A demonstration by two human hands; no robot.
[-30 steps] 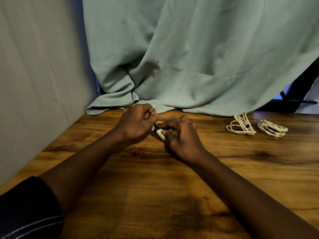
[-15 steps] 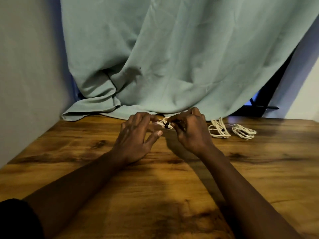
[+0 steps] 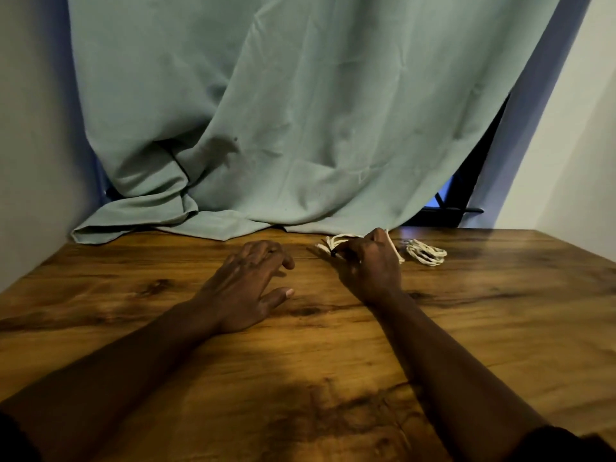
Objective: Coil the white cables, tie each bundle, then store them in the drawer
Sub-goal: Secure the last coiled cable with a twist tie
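White cable bundle in right hand

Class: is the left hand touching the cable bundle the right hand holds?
Apart. Head view: bare table shows between the left hand and the cable bundle in the right hand.

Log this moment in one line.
left hand: open, above brown wooden table | right hand: grips coiled white cable bundle | second white cable bundle: on table

1 view, head-worn: faces forward and down along both forearms, close over the table. Left hand and right hand mid-frame, curtain beyond them.
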